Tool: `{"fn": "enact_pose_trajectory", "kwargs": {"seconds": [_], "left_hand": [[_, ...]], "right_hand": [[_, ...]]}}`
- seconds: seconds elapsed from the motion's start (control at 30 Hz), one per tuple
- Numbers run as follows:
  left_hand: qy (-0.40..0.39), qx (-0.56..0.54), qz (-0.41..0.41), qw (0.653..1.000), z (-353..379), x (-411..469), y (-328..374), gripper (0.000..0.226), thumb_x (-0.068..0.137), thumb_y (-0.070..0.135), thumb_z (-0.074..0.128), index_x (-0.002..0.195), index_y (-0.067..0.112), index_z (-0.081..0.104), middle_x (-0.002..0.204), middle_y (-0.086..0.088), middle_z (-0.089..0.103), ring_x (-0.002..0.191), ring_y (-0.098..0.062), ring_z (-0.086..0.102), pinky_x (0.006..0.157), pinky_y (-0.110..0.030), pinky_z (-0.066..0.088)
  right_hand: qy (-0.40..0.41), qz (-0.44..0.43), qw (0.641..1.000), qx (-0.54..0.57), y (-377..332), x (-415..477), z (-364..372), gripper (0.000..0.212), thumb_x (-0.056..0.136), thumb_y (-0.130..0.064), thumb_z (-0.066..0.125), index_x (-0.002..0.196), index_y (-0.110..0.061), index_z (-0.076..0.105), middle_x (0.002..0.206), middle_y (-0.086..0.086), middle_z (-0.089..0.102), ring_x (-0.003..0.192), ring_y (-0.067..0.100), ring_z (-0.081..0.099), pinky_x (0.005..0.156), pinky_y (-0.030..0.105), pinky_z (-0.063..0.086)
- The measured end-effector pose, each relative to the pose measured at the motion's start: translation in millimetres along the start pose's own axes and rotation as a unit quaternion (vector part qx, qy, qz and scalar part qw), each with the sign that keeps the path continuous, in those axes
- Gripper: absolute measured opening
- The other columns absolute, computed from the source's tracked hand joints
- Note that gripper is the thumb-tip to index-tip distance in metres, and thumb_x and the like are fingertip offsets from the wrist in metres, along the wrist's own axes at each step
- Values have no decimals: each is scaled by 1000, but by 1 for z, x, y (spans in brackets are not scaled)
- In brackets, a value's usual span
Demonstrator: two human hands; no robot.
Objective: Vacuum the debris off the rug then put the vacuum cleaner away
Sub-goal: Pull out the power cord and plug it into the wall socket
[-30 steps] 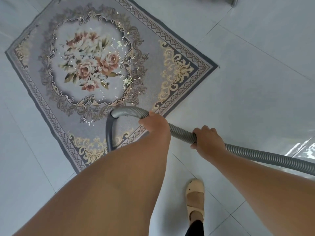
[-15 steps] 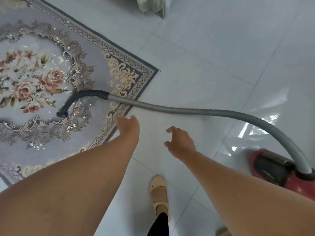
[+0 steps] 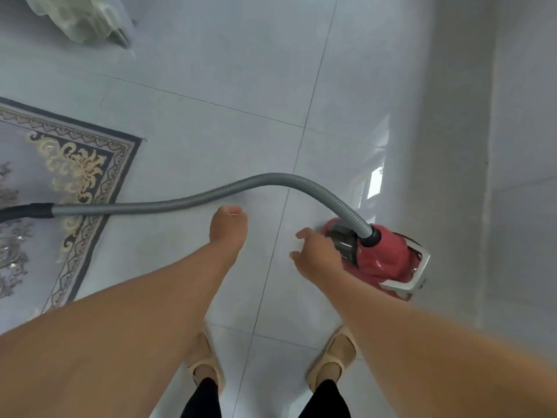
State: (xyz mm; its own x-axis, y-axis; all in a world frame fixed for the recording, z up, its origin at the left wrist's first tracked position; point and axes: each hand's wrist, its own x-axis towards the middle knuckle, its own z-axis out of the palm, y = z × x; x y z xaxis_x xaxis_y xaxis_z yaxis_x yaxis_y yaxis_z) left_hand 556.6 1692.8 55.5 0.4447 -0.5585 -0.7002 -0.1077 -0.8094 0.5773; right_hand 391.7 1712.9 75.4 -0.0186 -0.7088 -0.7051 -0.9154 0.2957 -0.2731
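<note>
A red canister vacuum cleaner (image 3: 382, 254) with a silver handle sits on the tiled floor at the right. Its grey ribbed hose (image 3: 187, 199) arcs leftward and lies across the corner of the patterned grey rug (image 3: 75, 167), where its black end (image 3: 27, 211) rests. My right hand (image 3: 319, 256) hovers with fingers spread just left of the vacuum body and partly overlaps it; whether it touches is unclear. My left hand (image 3: 229, 227) hangs empty just below the hose, fingers curled loosely. Small bits of debris dot the rug at the left edge.
A pale green curtain hem (image 3: 81, 19) hangs at the top left. A white wall or baseboard (image 3: 518, 146) runs down the right side, close behind the vacuum. My two feet in beige shoes (image 3: 334, 354) stand on the glossy tiles at the bottom.
Both hands let go of the hose, which now lies on the floor and rug. My view has swung right, bringing the red vacuum into full sight, and my right hand has moved toward it.
</note>
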Motion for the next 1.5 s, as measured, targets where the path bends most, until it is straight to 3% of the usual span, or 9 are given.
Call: {"fn": "enact_pose_trajectory", "kwargs": {"seconds": [0.17,0.33,0.4,0.5,0.7,0.9,0.97,1.3,1.5], "left_hand": [[-123,126,62,982,98,-49,15,6,92,16,55,94,17,60,100,-3,65,99,-27,65,90,-41,53],[-201,248,157,935,206,-77,20,25,89,10,58,114,12,62,116,-6,62,108,-23,59,91,-31,47],[-171,344,292,876,238,-82,21,34,86,4,60,119,14,59,119,-5,56,110,-24,53,90,-31,44],[-135,477,434,752,273,-78,25,43,82,2,57,122,17,57,120,-5,52,111,-26,47,90,-34,41],[-152,669,453,569,295,-51,11,47,89,9,48,136,9,43,128,-11,49,120,-30,46,114,-44,22],[-125,718,487,481,286,-25,12,40,91,11,46,130,8,41,123,-12,51,115,-29,45,103,-39,27],[-125,728,486,468,278,-20,12,39,91,11,47,129,8,41,123,-12,51,116,-29,44,103,-39,27],[-71,732,418,534,132,38,-21,41,87,9,53,127,5,44,122,-12,52,115,-29,46,101,-37,29],[-17,736,369,567,16,82,-40,35,86,8,54,121,6,50,121,-10,51,115,-28,44,100,-37,29]], "right_hand": [[32,66,997,21,100,3,-35,38,92,-19,54,130,-21,50,127,4,54,122,29,46,100,47,41],[56,160,984,51,194,18,-55,48,91,-28,60,133,-12,44,133,10,44,124,34,43,101,48,41],[73,202,974,75,223,28,-55,58,88,-29,64,136,-8,38,136,14,42,126,36,43,102,49,41],[75,257,950,161,256,47,-49,71,84,-27,68,138,-2,30,135,19,46,126,38,46,102,48,43],[52,308,925,218,271,75,-32,69,85,-27,68,134,5,30,134,24,43,120,36,51,93,41,50],[77,330,920,198,262,83,-20,83,80,-27,73,140,3,25,139,23,34,122,39,48,99,46,47],[83,311,927,194,259,81,-17,86,75,-29,77,140,1,28,137,21,36,119,39,51,99,48,48],[58,211,966,137,116,85,32,84,70,-35,76,135,-6,31,133,20,36,126,37,40,105,47,41],[6,146,981,126,4,86,71,86,74,-34,76,140,-9,27,138,18,34,127,34,42,80,34,41]]}}
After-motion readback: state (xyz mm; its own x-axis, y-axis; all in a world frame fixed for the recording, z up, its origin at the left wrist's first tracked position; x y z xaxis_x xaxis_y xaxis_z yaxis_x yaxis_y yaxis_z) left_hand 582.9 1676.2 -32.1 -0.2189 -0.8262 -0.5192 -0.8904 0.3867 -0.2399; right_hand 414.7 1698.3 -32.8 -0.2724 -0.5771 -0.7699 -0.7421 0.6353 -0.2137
